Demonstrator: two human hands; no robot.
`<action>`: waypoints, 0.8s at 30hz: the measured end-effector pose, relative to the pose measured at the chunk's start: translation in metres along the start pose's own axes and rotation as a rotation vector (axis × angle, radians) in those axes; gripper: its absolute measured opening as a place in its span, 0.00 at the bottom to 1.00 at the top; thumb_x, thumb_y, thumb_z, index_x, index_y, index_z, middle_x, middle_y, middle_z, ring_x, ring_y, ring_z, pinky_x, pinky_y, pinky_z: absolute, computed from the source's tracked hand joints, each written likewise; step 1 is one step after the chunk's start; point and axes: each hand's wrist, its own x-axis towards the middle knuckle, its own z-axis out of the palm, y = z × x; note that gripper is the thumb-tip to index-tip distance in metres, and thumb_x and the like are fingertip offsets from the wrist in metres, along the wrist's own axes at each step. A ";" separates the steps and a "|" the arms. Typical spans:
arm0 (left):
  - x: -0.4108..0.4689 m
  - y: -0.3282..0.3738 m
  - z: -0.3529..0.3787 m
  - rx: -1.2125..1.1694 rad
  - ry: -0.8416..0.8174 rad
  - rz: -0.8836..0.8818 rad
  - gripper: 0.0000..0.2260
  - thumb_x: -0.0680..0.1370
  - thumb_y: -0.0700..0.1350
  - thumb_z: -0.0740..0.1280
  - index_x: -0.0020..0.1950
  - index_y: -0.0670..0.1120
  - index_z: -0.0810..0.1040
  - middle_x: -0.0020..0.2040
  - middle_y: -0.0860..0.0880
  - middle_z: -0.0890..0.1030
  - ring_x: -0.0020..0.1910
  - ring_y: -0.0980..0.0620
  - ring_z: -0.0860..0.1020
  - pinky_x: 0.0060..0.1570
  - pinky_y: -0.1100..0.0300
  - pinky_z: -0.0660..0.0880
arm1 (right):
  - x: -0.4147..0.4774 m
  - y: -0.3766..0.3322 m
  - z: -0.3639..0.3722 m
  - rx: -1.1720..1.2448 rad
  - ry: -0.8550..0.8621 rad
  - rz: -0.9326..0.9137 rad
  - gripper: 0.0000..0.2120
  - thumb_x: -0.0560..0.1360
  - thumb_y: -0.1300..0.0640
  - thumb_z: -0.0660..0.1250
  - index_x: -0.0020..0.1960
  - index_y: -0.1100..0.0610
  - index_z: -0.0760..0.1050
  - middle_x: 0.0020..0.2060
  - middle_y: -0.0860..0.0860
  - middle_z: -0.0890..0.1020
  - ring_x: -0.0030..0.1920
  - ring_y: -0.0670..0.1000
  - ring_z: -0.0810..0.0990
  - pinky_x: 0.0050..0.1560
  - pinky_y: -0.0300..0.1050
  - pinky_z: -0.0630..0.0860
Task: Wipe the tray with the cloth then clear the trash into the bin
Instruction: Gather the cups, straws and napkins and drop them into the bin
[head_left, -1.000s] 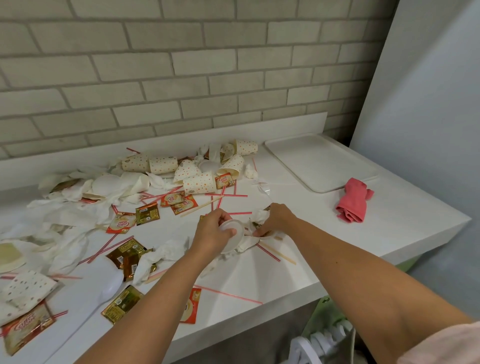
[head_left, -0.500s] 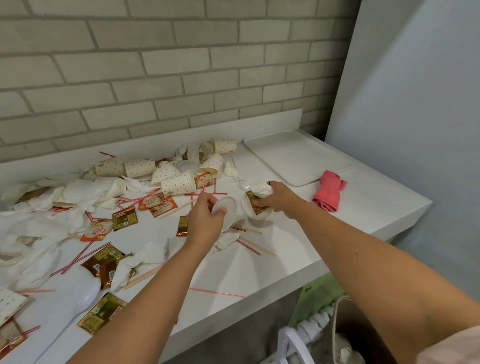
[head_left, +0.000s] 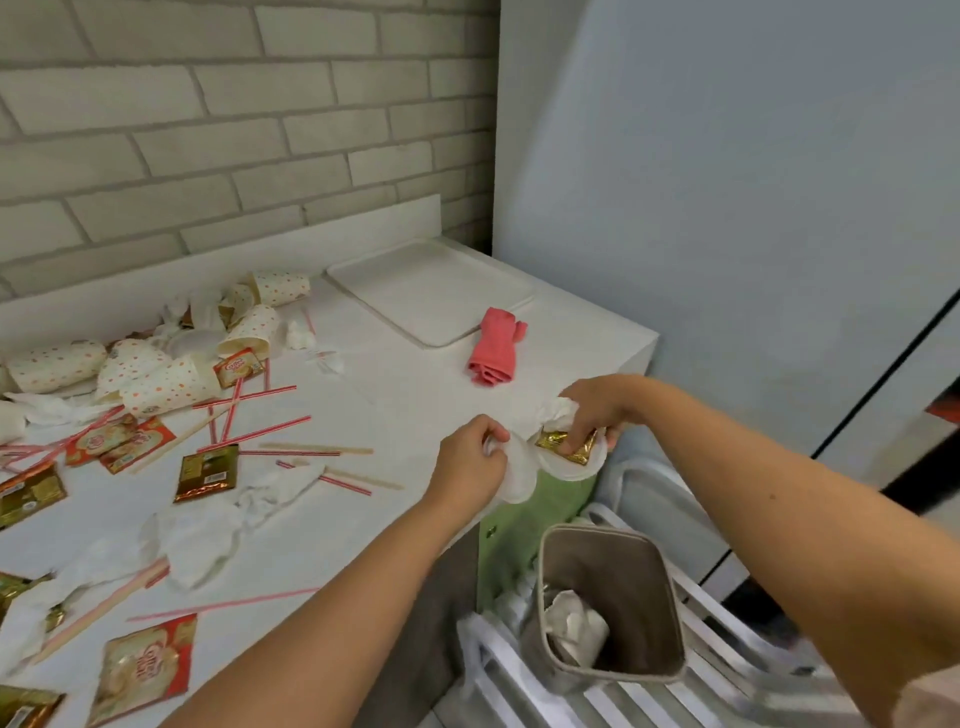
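Note:
My left hand (head_left: 470, 457) grips a white plastic lid (head_left: 519, 480) at the counter's front right edge. Beside it, my right hand (head_left: 597, 410) grips a second white lid (head_left: 574, 467) together with a gold sachet (head_left: 563, 444) and a crumpled white tissue (head_left: 556, 410). Both hands hang over the counter's edge, above and a little left of the grey bin (head_left: 608, 603) on the floor, which holds white paper trash. The white tray (head_left: 431, 291) lies at the back right of the counter. The pink cloth (head_left: 496, 353) lies bunched beside the tray.
Polka-dot paper cups (head_left: 156, 384), red straws (head_left: 254, 434), wooden stirrers, sachets (head_left: 205, 473) and tissues (head_left: 208, 535) litter the white counter's left and middle. A brick wall stands behind, a grey panel to the right. A white slatted rack (head_left: 691, 691) lies under the bin.
Both hands have lifted lids, a sachet and a tissue off the counter and carried them right to its front edge. My view swung right, bringing the bin into sight.

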 end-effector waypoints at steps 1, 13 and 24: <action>-0.002 -0.002 0.014 0.025 -0.066 -0.009 0.10 0.76 0.35 0.59 0.54 0.44 0.75 0.56 0.47 0.77 0.51 0.52 0.73 0.47 0.66 0.67 | 0.000 0.014 0.006 -0.021 0.005 0.035 0.16 0.70 0.62 0.73 0.54 0.58 0.71 0.43 0.53 0.78 0.39 0.53 0.78 0.28 0.39 0.76; -0.036 -0.041 0.123 0.192 -0.637 -0.065 0.30 0.77 0.46 0.66 0.76 0.48 0.58 0.73 0.47 0.63 0.66 0.50 0.71 0.60 0.65 0.66 | -0.002 0.137 0.110 0.055 0.081 0.289 0.33 0.69 0.57 0.74 0.70 0.61 0.64 0.64 0.58 0.73 0.55 0.56 0.76 0.44 0.45 0.78; -0.021 -0.047 0.103 0.162 -0.334 -0.009 0.21 0.77 0.41 0.65 0.70 0.46 0.68 0.67 0.48 0.72 0.56 0.53 0.75 0.56 0.65 0.69 | 0.007 0.105 0.100 -0.023 -0.054 0.165 0.28 0.74 0.56 0.70 0.71 0.59 0.65 0.46 0.57 0.80 0.38 0.50 0.78 0.43 0.43 0.78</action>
